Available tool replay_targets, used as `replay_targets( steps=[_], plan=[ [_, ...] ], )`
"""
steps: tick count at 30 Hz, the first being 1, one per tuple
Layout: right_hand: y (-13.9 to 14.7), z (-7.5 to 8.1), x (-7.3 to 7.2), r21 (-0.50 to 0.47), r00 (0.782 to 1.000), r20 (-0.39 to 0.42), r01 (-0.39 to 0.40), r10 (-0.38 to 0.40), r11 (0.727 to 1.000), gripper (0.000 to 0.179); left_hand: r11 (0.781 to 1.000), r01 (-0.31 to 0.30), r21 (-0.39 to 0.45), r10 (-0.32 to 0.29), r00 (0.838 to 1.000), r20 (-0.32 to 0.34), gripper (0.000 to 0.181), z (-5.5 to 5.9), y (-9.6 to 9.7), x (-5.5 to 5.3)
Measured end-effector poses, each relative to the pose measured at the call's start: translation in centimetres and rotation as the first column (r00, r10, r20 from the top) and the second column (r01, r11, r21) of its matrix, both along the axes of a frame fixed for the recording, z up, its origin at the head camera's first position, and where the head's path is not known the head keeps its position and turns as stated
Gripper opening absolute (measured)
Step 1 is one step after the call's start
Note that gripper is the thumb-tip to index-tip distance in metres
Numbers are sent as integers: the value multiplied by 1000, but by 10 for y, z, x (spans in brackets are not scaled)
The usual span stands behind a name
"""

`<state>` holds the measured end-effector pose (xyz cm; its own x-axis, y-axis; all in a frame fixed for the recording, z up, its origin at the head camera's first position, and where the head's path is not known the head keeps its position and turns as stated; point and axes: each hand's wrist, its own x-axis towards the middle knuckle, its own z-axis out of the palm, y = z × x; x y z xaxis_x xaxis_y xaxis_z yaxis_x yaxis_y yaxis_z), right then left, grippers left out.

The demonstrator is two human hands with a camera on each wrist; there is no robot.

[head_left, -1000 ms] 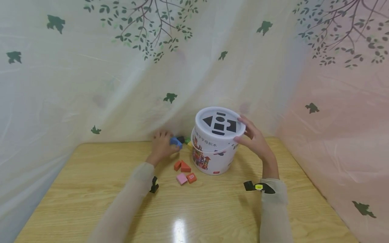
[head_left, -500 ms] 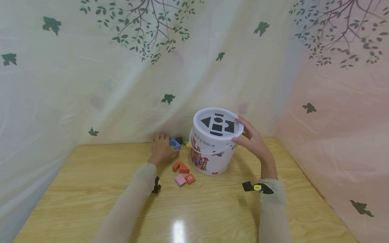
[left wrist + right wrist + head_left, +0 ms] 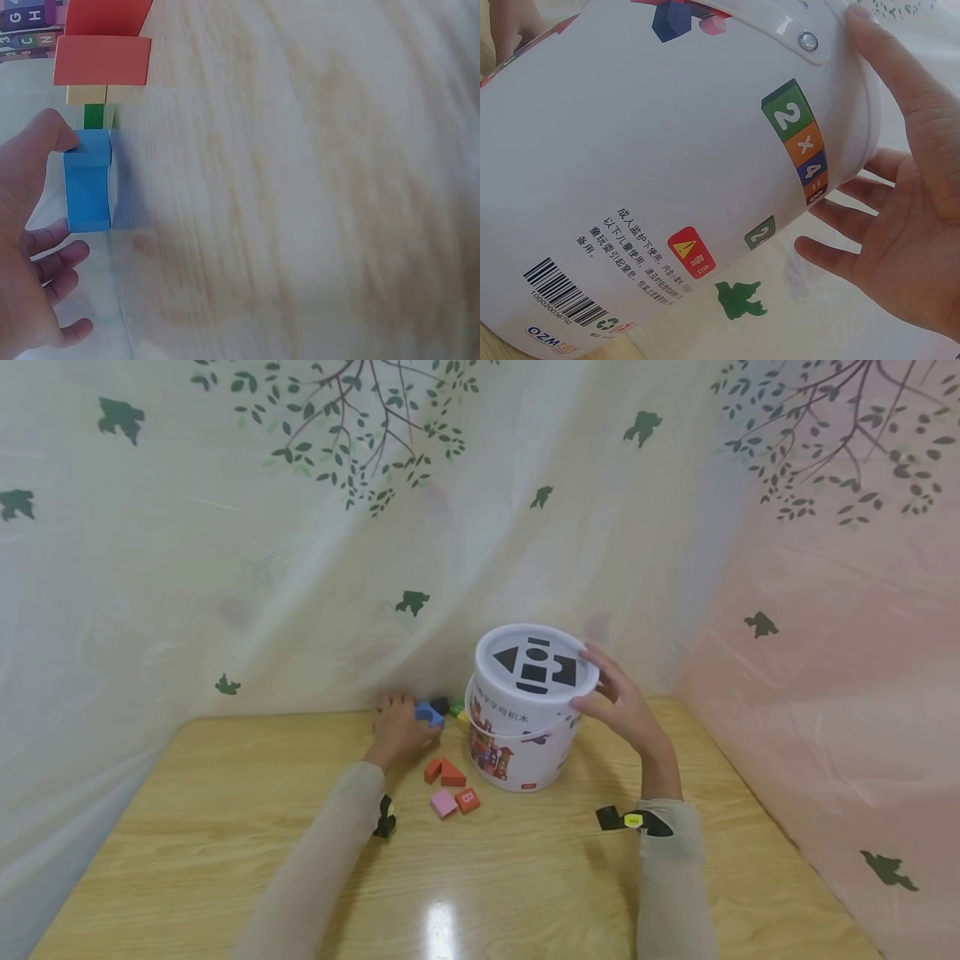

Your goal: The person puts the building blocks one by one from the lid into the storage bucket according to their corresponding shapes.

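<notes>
My left hand (image 3: 396, 727) is at the back edge of the table, left of the bucket. Its thumb and index finger pinch a blue arch block (image 3: 88, 187) at its two ends, while the other fingers curl loosely. My right hand (image 3: 626, 706) grips the lid rim of a white bucket (image 3: 517, 752), thumb on the near side and fingers around the far side. Cut-outs of several shapes show in the bucket's white lid (image 3: 543, 693). In the right wrist view, the bucket's printed wall fills most of the picture, and the thumb lies against the rim.
In front of the bucket lie a red triangle block (image 3: 452, 773), a smaller red block (image 3: 432, 770), a pink block (image 3: 443, 803) and a red block marked B (image 3: 468, 800). Black (image 3: 441, 705), green and yellow blocks sit behind, beside the bucket. A printed curtain (image 3: 315, 610) hangs at the table's back edge.
The blue arch block has turned slightly in my left hand, its curved cut-out now showing more. My right hand stays on the bucket's rim. The head view has shifted a little.
</notes>
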<state>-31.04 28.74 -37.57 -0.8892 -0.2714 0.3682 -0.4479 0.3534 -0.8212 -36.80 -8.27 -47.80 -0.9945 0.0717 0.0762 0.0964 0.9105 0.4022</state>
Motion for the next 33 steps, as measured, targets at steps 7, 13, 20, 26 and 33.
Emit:
replay_targets(
  steps=[7,13,20,26,33],
  plan=[
    [0,2,0,-6,1000,4,1,-1,1000,80,999,21,34,-21,1000,-8,77,-1,-4,1],
    [-1,1,-1,-4,1000,2,0,0,1000,81,997,22,80,-22,1000,0,76,-2,-8,1],
    [-2,0,-1,0,1000,0,1,-1,1000,81,989,-1,150,1,1000,-4,77,1,-11,6],
    [-2,0,-1,-1,1000,1,-3,3,1000,81,982,3,187,-2,1000,-9,78,3,-17,9],
    [0,-1,-1,0,1000,-2,2,-2,1000,81,958,24,285,-7,998,-59,71,11,-22,11]
  ],
)
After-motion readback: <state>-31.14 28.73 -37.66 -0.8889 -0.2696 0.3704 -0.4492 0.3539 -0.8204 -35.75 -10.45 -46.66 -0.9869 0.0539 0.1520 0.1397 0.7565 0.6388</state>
